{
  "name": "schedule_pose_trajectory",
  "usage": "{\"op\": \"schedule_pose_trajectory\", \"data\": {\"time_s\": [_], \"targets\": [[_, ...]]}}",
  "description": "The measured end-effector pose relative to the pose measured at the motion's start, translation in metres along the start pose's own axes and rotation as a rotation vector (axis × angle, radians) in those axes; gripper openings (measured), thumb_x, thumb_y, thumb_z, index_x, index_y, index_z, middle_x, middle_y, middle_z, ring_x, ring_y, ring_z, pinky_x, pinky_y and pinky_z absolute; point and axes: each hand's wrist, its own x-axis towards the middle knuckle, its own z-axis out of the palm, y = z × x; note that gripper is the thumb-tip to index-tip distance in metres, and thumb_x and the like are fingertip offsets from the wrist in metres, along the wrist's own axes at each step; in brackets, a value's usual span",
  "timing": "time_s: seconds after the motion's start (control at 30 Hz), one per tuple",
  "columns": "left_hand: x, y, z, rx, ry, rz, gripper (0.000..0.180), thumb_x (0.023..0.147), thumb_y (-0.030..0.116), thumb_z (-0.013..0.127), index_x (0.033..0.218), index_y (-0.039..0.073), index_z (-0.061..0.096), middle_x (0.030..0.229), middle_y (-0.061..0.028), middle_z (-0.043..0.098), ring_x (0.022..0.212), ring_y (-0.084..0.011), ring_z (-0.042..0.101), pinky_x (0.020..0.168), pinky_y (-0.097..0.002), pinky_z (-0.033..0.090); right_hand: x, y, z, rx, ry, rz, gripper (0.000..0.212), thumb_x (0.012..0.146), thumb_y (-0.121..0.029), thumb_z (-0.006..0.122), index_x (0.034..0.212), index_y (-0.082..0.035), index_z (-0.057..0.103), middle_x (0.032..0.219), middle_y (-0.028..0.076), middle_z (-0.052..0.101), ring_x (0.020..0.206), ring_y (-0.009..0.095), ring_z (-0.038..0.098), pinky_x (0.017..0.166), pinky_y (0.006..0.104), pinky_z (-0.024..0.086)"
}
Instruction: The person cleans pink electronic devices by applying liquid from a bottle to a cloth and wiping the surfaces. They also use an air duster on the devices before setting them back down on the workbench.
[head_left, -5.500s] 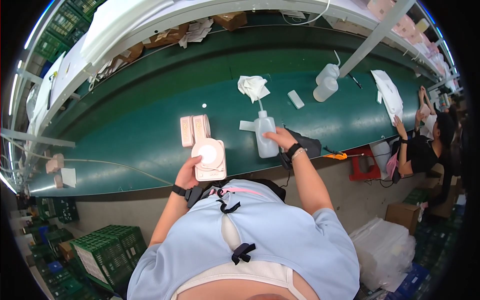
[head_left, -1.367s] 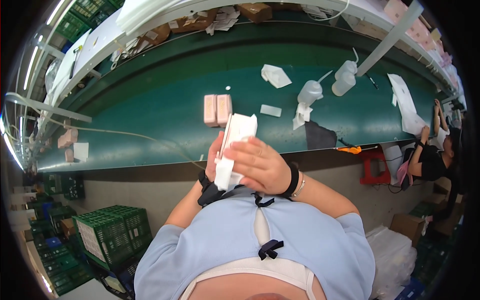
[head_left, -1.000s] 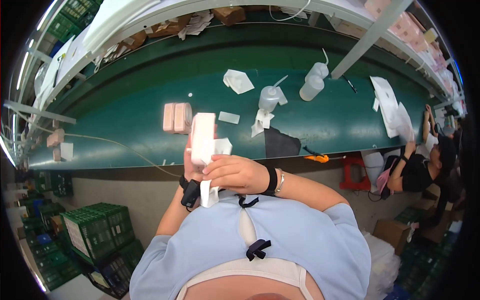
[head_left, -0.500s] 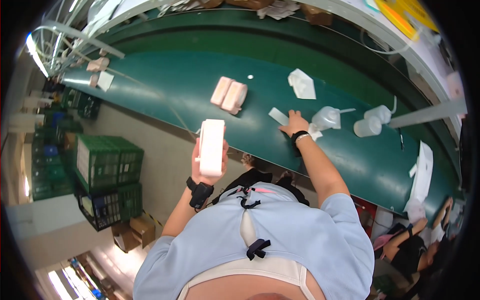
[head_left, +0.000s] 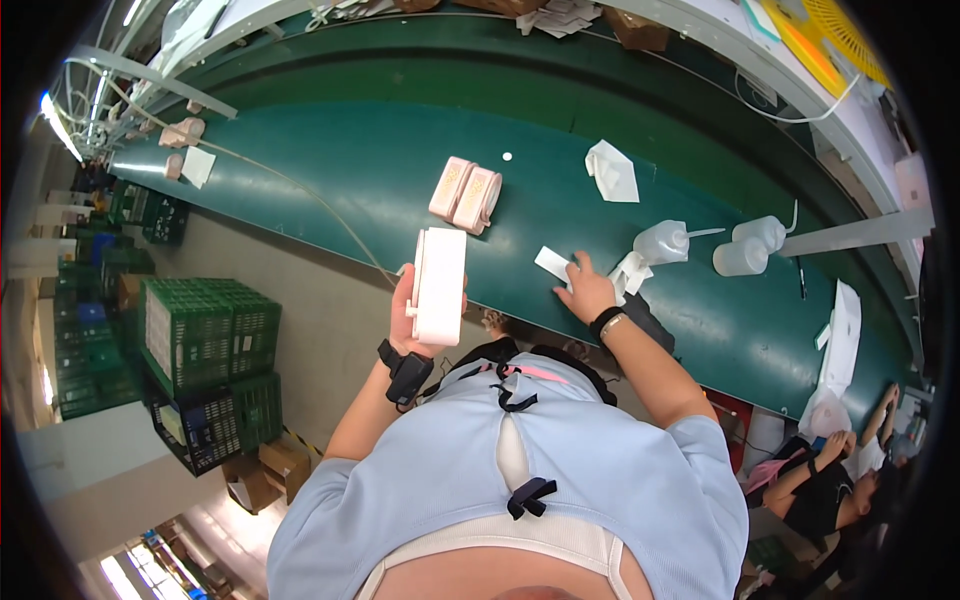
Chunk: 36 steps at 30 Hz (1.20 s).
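Note:
My left hand [head_left: 402, 312] is closed around a pale pink-white box-shaped device [head_left: 440, 287] with rounded edges, held upright in front of the table edge. A small knob sticks out low on its left side. On the green table, my right hand [head_left: 588, 290] has its thumb and fingers apart at the end of a small white strip [head_left: 551, 261]; whether it grips the strip is unclear. Crumpled white tissue [head_left: 630, 274] lies beside that hand, and a dark grey cloth-like piece [head_left: 645, 322] is by its wrist. Farther off, two pink devices [head_left: 466, 195] stand side by side.
Translucent squeeze bottles [head_left: 661, 243] with thin spouts and a translucent cup [head_left: 741, 257] are at the right. White paper [head_left: 611, 172] lies farther back. Green crates [head_left: 206, 325] are stacked on the floor at left. Another person [head_left: 822, 475] is at the far right.
My right hand has drawn back toward me, and the white strip has shifted nearer too. The device in my left hand has moved slightly right. More of the dark grey piece shows now.

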Motion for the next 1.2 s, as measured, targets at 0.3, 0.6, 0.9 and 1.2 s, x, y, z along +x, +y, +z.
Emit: {"op": "schedule_pose_trajectory", "data": {"time_s": [0.3, 0.6, 0.9, 1.2], "targets": [[0.004, 0.012, -0.018, 0.033, -0.017, -0.036, 0.078, 0.095, 0.054, 0.052, 0.155, 0.021, 0.016, 0.125, -0.0145, 0.055, 0.100, -0.0371, 0.067, 0.075, -0.0471, 0.060, 0.017, -0.019, -0.041, 0.219, 0.155, 0.035, 0.057, 0.085, -0.027, 0.068, 0.139, -0.022, 0.049, 0.106, 0.013, 0.058, 0.070, 0.033, 0.065, 0.062, 0.0419, 0.054], [0.008, 0.013, 0.002, 0.089, -0.023, -0.125, 0.067, 0.097, 0.057, 0.043, 0.146, 0.013, 0.038, 0.119, -0.0165, 0.062, 0.095, -0.0345, 0.068, 0.068, -0.0434, 0.060, -0.012, -0.110, -0.197, 0.283, 0.252, -0.282, 0.059, 0.074, -0.016, 0.067, 0.132, -0.026, 0.061, 0.082, 0.010, 0.046, 0.054, 0.023, 0.054, 0.050, 0.0336, 0.048], [0.028, 0.000, 0.043, 0.170, -0.015, -0.031, 0.057, 0.099, 0.045, 0.047, 0.140, 0.005, 0.045, 0.128, -0.0164, 0.061, 0.109, -0.0306, 0.065, 0.089, -0.0446, 0.057, -0.030, -0.128, -0.221, 0.285, 0.407, -0.571, 0.056, 0.069, -0.017, 0.070, 0.123, -0.030, 0.067, 0.075, 0.007, 0.040, 0.050, 0.020, 0.048, 0.044, 0.0328, 0.043], [0.030, 0.002, 0.033, 0.142, -0.057, -0.155, 0.055, 0.100, 0.044, 0.047, 0.139, 0.005, 0.046, 0.125, -0.0156, 0.063, 0.109, -0.0295, 0.065, 0.093, -0.0459, 0.054, -0.027, -0.123, -0.230, 0.207, 0.407, -0.561, 0.060, 0.063, -0.020, 0.072, 0.123, -0.031, 0.067, 0.073, 0.006, 0.038, 0.048, 0.017, 0.046, 0.043, 0.0306, 0.043]]}}
